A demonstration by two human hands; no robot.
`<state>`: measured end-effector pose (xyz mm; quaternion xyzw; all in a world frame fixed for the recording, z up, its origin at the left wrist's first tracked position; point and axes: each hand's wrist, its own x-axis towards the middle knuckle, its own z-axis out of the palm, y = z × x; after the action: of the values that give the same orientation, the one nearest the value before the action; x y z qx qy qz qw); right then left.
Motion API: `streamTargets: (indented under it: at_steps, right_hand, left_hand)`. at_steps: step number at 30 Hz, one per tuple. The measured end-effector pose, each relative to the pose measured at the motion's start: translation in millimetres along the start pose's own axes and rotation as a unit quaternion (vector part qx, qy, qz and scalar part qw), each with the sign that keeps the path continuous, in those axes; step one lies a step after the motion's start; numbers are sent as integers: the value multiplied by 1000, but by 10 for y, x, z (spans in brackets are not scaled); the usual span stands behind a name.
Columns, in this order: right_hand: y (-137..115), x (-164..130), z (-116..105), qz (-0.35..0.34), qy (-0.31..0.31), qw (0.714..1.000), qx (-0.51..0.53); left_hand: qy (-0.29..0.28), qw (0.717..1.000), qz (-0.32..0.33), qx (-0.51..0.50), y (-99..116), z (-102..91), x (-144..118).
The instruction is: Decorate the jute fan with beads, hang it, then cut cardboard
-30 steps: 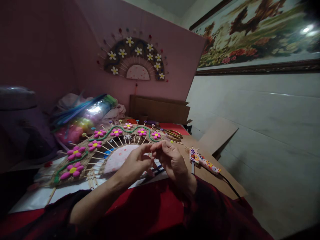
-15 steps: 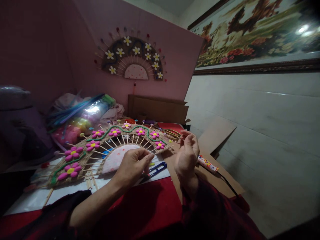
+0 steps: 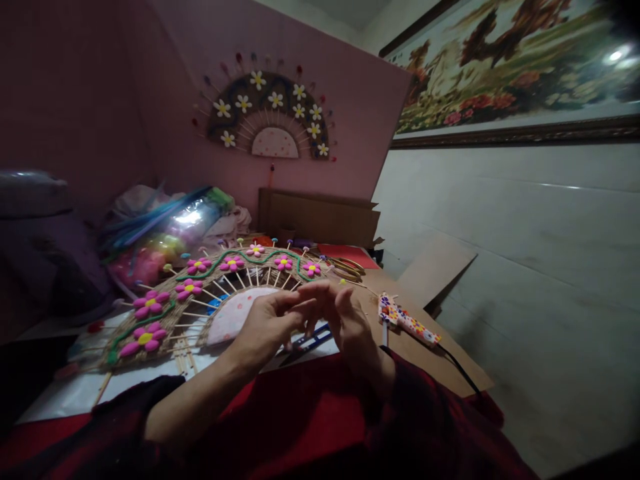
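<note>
A half-round fan craft (image 3: 165, 313) of woven twine, wooden sticks, a green cord and pink flowers lies on the table in front of me. My left hand (image 3: 267, 327) and my right hand (image 3: 350, 327) meet fingertip to fingertip just above the fan's right end. Whatever sits between the fingertips is too small and dark to make out. Blue-handled snips (image 3: 315, 337) lie on the white sheet right under my hands. A flower-patterned glue gun (image 3: 407, 323) rests on cardboard just right of my right hand, its black cord trailing off to the right.
A finished fan with white flowers (image 3: 267, 117) hangs on the pink wall. Bags of craft supplies (image 3: 165, 230) pile up at the back left. Gold scissors (image 3: 347, 268), red paper (image 3: 353, 257) and cardboard sheets (image 3: 435, 267) lie behind. A framed picture (image 3: 515, 67) hangs at the right.
My right hand, lifted and off to the right half a second ago, has come back left and down to meet my left hand's fingertips. The left hand has barely moved.
</note>
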<state>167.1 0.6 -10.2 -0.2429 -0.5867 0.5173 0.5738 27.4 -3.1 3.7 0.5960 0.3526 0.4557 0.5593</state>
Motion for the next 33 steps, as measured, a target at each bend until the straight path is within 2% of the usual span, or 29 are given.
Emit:
streamTargets:
  at_steps: [2,4,6,8,10,12,14,19,22,24,30,33]
  right_hand:
    - [-22,4,-17,-20,32,999,-23]
    - [-70,39,-64,-68,145,986,-39]
    - [-126,87,-135,-132,282,949,-56]
    - [-168,130,-207,-197,380,900,-77]
    - [-184,157,-255,-247,433,860,-111]
    - [-181,167,-266,-270,462,832,-145]
    - [-172,167,-249,-271,473,823,-162]
    - [-148,172,-214,-249,452,840,-171]
    - [-128,179,-222,-241,446,844,-175]
    - [-116,178,-223,-237,434,851,-178]
    - [-107,155,-190,-221,388,876,-184]
    - [-111,130,-169,-208,348,899,-166]
  left_hand:
    - [47,998,2,-40,18,-9,1]
    - [110,991,14,-71,45,-32,-5]
    - [149,986,19,-76,72,-60,-13]
    - [164,984,22,-63,82,-81,-16]
    - [166,984,24,-52,69,-90,-9]
    - [156,986,25,-43,38,-88,7]
    - [140,990,28,-24,5,-83,27]
    - [96,994,27,41,-32,-60,49]
    - [89,995,26,43,-15,-46,34]
    - [97,992,49,56,4,-44,25]
    - [93,968,143,186,-19,-66,18]
    - [109,950,191,223,-44,-79,9]
